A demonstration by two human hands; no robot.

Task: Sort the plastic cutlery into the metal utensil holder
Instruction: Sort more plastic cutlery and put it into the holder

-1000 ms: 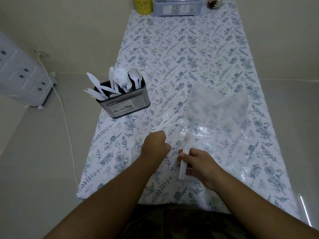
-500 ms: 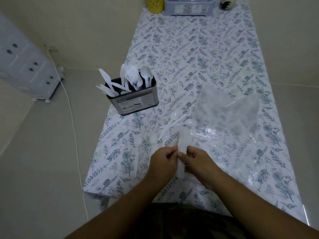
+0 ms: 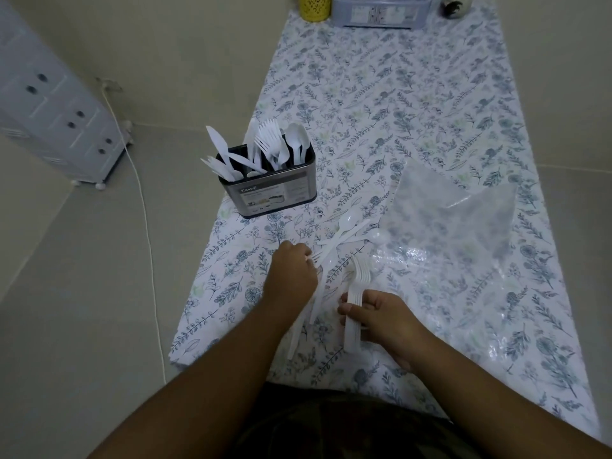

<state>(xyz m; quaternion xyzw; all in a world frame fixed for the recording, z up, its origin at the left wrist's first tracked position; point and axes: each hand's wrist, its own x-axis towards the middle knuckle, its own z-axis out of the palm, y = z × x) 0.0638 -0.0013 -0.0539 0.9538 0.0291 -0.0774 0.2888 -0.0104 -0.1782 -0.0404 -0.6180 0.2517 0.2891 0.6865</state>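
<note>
R hand (image 3: 384, 313) gripped white plastic fork stack (image 3: 356, 299), tines fwd | L hand (image 3: 291, 276) curled on loose spoons (image 3: 347, 233) | steel holder (image 3: 275, 190) up-left, L nearer

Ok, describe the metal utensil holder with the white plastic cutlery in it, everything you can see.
The rectangular, shiny metal utensil holder has a dark inside and a printed paper label on its near face. It stands upright near the left edge of the floral tablecloth. Its compartments hold white plastic knives at the left, forks in the middle and spoons at the right. Neither hand touches it.
</note>
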